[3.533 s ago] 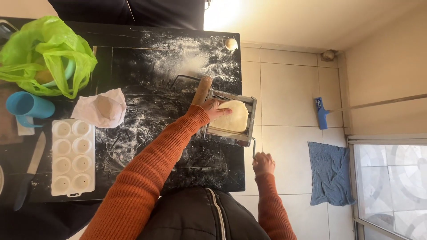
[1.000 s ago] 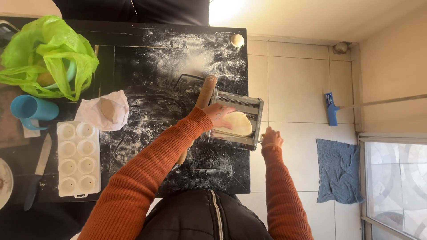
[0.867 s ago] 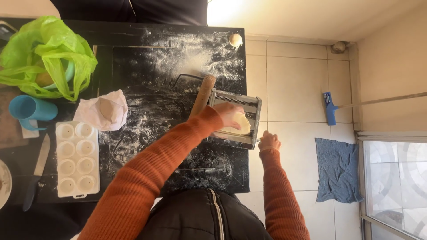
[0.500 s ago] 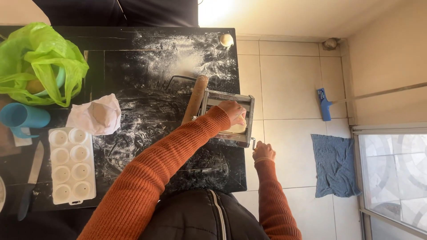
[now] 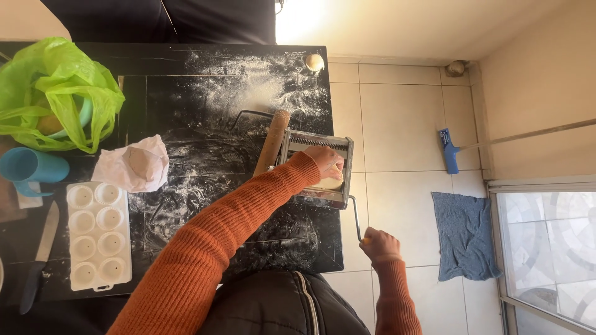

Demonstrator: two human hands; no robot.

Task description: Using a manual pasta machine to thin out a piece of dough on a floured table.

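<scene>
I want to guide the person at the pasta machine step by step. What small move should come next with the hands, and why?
Probably turn the crank a little further with the right hand. That hand grips the crank handle at the side of the pasta machine, while the left hand lies on the dough at the rollers, so the sheet seems only partly fed through.

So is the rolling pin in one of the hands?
No, the rolling pin lies on the table beside the pasta machine, with neither hand gripping it.
</scene>
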